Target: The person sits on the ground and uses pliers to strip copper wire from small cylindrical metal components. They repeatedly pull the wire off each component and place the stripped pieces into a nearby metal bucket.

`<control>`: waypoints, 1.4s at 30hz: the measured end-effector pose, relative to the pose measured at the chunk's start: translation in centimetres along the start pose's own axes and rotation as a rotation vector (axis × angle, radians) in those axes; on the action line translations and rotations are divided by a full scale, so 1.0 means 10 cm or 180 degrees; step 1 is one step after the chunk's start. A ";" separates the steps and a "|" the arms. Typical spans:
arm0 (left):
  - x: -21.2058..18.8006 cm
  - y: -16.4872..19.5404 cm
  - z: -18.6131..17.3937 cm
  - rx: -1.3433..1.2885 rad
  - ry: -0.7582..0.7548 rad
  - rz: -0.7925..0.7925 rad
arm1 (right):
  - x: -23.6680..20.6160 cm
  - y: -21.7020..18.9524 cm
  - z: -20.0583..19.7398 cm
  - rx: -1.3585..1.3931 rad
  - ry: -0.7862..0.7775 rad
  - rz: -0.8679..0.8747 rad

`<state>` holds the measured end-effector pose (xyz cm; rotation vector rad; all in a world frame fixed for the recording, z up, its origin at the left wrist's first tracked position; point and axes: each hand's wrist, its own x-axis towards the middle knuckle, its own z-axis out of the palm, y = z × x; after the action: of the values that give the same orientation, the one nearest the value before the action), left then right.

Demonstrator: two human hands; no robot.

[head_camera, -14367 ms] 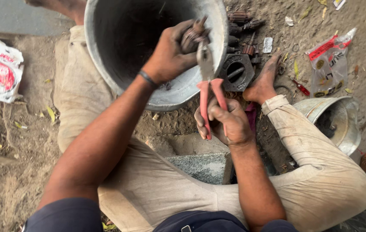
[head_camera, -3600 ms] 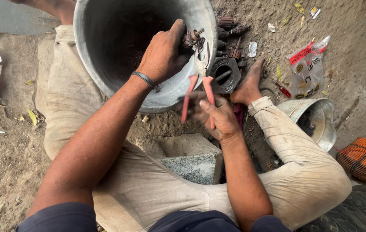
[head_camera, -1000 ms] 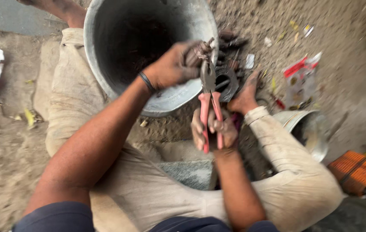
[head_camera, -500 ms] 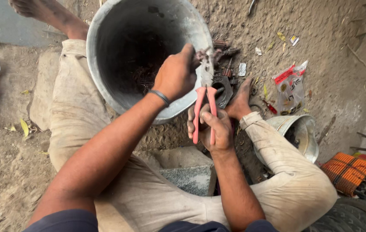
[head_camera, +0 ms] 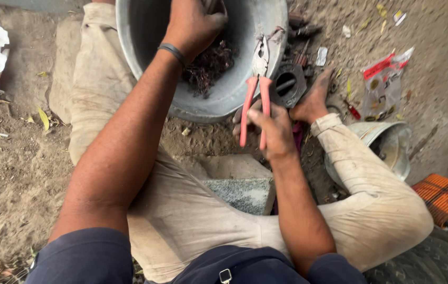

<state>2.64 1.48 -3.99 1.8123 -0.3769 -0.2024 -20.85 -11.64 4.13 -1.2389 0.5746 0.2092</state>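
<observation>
My left hand [head_camera: 195,23] reaches into the metal tub [head_camera: 234,92], fingers curled above the dark wire scraps [head_camera: 208,66]; whether they grip anything I cannot tell. My right hand [head_camera: 271,131] clasps the red-handled pliers [head_camera: 255,89], whose tips rest against the tub rim.

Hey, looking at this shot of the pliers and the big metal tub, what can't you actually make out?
Head view, the only one:
- Left hand: fingertips cut off by the top edge, so any grip is hidden.
- Grey metal tub: far rim out of frame.
- Dark tangled scrap inside the tub: too fine to identify.
- Red-handled pliers in the right hand: whether the tips pinch anything is unclear.
</observation>
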 end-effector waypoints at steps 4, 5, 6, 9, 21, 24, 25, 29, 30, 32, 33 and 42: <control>-0.05 0.17 0.08 -0.1010 -0.1160 -0.0642 | 0.09 0.11 -0.17 -0.0200 0.0105 0.0354; -0.06 0.20 0.08 -0.0952 -0.1408 -0.0717 | 0.09 0.15 -0.18 -0.0240 -0.0029 0.0351; -0.07 0.22 0.08 -0.1037 -0.1371 -0.0732 | 0.09 0.17 -0.17 -0.0276 -0.0163 0.0352; -0.06 0.21 0.07 -0.1218 -0.1133 -0.0872 | 0.07 0.22 -0.12 -0.0673 -0.0305 0.0581; -0.08 0.16 0.10 -0.0722 -0.0998 0.0285 | -0.01 -0.16 -0.09 -0.2164 0.0230 -0.0501; -0.11 0.22 0.11 -0.1266 -0.1184 0.0670 | -0.04 -0.24 -0.09 -0.2699 0.0297 -0.1017; -0.11 0.24 0.10 -0.1493 -0.1348 0.0468 | -0.04 -0.25 -0.09 -0.2800 0.0319 -0.1083; -0.09 0.29 0.04 -0.1655 -0.1566 0.0478 | 0.00 -0.24 -0.13 -0.2332 0.0540 -0.1006; -0.09 0.29 0.04 -0.1650 -0.1646 0.0293 | 0.00 -0.23 -0.16 -0.2239 0.0560 -0.1035; -0.10 0.27 0.04 -0.1638 -0.1809 -0.0083 | 0.01 -0.21 -0.22 -0.2137 0.0550 -0.0957; -0.10 0.25 0.04 -0.1609 -0.1802 0.0024 | 0.01 -0.19 -0.24 -0.2128 0.0526 -0.0856; -0.10 0.06 0.17 -0.1253 -0.1517 0.0858 | -0.01 -0.07 -0.25 -0.1251 0.0354 -0.0417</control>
<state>1.09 0.16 -3.95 1.2976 -0.8487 -0.4863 -21.38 -14.15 4.25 -1.6719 0.5614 0.1472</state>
